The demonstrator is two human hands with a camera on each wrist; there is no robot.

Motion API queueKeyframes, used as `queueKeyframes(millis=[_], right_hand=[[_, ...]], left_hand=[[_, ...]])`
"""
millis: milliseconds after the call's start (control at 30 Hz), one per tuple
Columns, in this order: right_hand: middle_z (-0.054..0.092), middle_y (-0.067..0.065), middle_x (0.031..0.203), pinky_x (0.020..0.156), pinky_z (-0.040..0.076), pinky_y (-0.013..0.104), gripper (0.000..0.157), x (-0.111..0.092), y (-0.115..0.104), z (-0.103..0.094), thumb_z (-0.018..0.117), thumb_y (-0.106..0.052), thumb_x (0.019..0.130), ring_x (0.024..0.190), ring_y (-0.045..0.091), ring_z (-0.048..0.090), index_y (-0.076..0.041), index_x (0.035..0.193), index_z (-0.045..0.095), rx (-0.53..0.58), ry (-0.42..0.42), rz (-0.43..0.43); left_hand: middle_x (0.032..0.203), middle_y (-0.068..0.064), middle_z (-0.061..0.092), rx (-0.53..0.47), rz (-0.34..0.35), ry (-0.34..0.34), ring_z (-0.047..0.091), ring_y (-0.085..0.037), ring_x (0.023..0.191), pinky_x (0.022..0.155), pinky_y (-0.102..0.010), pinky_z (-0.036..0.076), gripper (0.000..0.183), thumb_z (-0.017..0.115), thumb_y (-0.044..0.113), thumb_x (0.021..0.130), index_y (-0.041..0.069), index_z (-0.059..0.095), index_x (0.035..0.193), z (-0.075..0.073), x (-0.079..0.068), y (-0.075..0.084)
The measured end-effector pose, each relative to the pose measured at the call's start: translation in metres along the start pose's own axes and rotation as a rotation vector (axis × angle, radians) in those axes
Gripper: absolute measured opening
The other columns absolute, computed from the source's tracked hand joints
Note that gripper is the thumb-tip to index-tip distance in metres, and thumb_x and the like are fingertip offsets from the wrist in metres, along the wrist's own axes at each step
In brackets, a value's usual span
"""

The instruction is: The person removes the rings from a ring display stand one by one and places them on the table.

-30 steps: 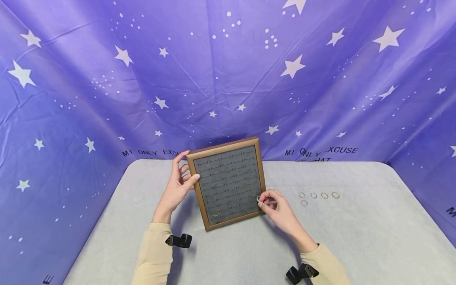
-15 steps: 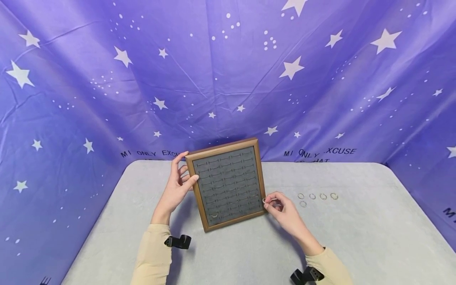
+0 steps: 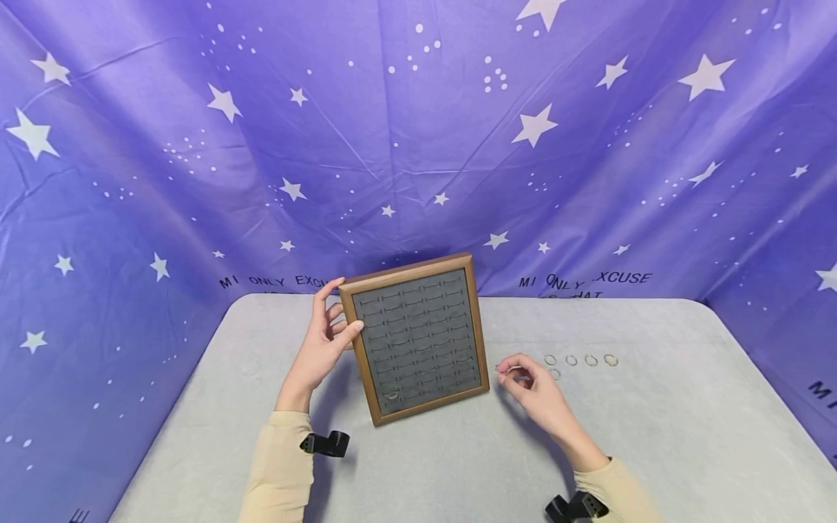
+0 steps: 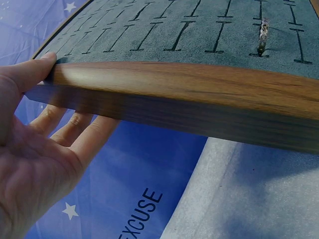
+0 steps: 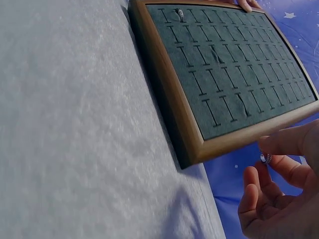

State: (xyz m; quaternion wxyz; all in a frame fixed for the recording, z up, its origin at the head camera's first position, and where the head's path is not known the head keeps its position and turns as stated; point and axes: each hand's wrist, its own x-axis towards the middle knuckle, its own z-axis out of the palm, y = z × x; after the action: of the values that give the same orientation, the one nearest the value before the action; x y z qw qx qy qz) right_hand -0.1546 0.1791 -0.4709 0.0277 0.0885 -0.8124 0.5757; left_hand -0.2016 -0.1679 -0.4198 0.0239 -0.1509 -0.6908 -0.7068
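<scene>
My left hand (image 3: 319, 354) grips the upper left side of a wood-framed ring display tray (image 3: 431, 406), thumb on the front and fingers behind. The tray stands tilted up on the table, its dark grey padded face lined with rows of slots. One ring (image 4: 263, 37) sits upright in a slot near the lower left corner. Just off the tray's lower right side, my right hand (image 3: 539, 396) pinches a small silvery ring (image 5: 266, 158) between thumb and index finger. In the right wrist view that ring is close beside the wooden edge, with the other fingers loosely bent.
Several loose rings (image 3: 591, 360) lie on the grey table (image 3: 686, 436) to the right of my right hand, most in a row. A purple star-printed cloth (image 3: 405, 145) hangs behind the table and along its sides.
My right hand has moved right, away from the tray's lower right slots, with the ring still between its fingertips. The left hand and the tray have stayed nearly in place.
</scene>
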Motion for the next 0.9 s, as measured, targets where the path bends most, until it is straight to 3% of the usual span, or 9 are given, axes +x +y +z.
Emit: queueKeyframes(millis=[400, 900], right_hand=[[0.062, 0.015, 0.088, 0.059, 0.045, 0.022, 0.012, -0.002, 0.01, -0.016, 0.067, 0.006, 0.084, 0.071, 0.013, 0.054, 0.003, 0.095, 0.063, -0.024, 0.02, -0.013], [0.062, 0.018, 0.088, 0.058, 0.047, 0.022, 0.015, -0.005, 0.019, -0.043, 0.065, 0.006, 0.086, 0.071, 0.015, 0.055, 0.007, 0.1, 0.062, -0.065, 0.067, 0.036]], left_hand=[[0.123, -0.021, 0.05, 0.006, 0.003, 0.002, 0.063, -0.028, 0.095, 0.071, -0.048, 0.057, 0.072, 0.061, 0.002, 0.094, 0.029, 0.022, 0.149, -0.001, 0.0, 0.0], [0.124, -0.022, 0.05, -0.008, 0.013, -0.007, 0.061, -0.036, 0.099, 0.071, -0.043, 0.058, 0.073, 0.059, 0.0, 0.094, 0.026, 0.02, 0.15, 0.0, 0.0, 0.001]])
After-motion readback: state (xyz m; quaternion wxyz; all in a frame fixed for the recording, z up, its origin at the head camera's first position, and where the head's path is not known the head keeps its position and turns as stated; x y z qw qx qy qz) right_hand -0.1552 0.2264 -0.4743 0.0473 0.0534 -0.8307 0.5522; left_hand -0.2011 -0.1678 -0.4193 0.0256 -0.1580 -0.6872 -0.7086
